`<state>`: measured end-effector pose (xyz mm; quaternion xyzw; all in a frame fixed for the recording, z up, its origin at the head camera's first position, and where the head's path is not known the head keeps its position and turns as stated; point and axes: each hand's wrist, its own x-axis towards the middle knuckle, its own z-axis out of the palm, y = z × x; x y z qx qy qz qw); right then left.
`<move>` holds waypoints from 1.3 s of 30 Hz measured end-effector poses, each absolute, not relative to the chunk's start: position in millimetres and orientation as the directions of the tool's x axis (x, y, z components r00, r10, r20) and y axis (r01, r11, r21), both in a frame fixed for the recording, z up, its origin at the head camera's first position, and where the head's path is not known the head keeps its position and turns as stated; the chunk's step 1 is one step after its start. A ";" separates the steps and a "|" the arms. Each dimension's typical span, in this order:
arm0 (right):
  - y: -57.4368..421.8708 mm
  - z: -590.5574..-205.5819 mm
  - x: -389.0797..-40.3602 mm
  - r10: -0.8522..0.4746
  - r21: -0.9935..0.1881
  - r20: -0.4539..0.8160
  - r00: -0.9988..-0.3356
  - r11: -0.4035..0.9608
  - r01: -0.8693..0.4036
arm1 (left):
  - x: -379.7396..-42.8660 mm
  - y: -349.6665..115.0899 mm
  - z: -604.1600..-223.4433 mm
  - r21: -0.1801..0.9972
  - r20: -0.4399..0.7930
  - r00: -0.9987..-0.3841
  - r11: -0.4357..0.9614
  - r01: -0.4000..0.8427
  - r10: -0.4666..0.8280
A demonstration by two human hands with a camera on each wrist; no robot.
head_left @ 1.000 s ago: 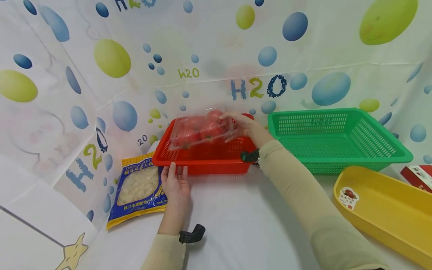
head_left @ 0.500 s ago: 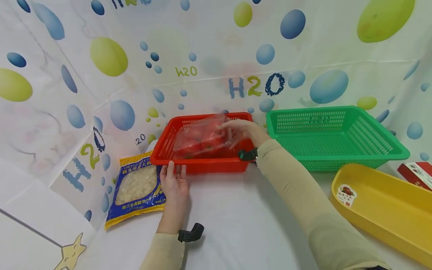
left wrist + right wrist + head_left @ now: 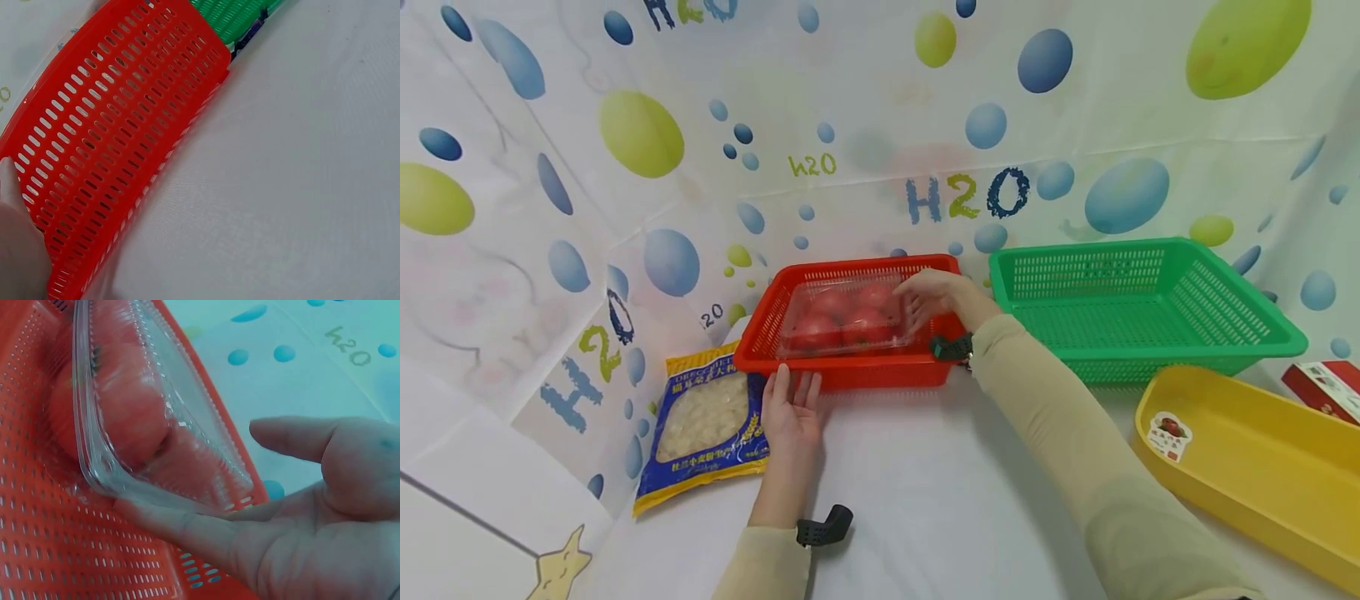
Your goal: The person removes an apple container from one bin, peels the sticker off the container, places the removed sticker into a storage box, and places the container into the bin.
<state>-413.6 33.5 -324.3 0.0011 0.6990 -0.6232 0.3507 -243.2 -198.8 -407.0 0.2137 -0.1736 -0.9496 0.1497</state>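
A clear plastic clamshell box of tomatoes (image 3: 842, 317) lies in the red perforated basket (image 3: 880, 367), nearly level. My right hand (image 3: 936, 296) is at the box's right end. In the right wrist view, its fingertips touch the edge of the box while the thumb stands apart from it, so the hand (image 3: 300, 506) does not grip it. My left hand (image 3: 793, 412) rests against the basket's front wall near its left corner, fingers extended and palm up. The left wrist view shows only the thumb side of that hand (image 3: 22, 244) beside the red wall.
Right of the red basket stands a green perforated basket (image 3: 1120, 325). A yellow tray (image 3: 1262, 467) and a red and white box (image 3: 1326, 387) lie farther right. A blue and yellow bag of pasta (image 3: 703, 417) lies to the left. A patterned sheet hangs behind.
The tomato box has come down from a raised tilt into the red basket and now lies flatter. My right hand's fingers have loosened from it. The left hand stays at the basket's front.
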 end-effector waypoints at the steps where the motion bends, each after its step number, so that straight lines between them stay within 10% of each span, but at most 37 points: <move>1: 33.0 -324.7 -413.7 -0.450 -0.871 -0.490 -0.747 0.217 0.440 | -243.0 -198.7 -407.5 0.402 -0.349 -0.863 -0.890 0.214 -0.365; 14: 30.9 -328.4 -410.0 -0.515 -0.870 -0.486 -0.706 0.207 0.448 | -240.0 -197.5 -409.4 0.371 -0.333 -0.864 -0.895 0.247 -0.377; 39: 77.7 -278.4 -391.8 -0.413 -0.956 -0.283 -0.865 0.052 0.288 | -240.4 -202.0 -411.1 0.308 -0.290 -0.914 -0.932 0.192 -0.284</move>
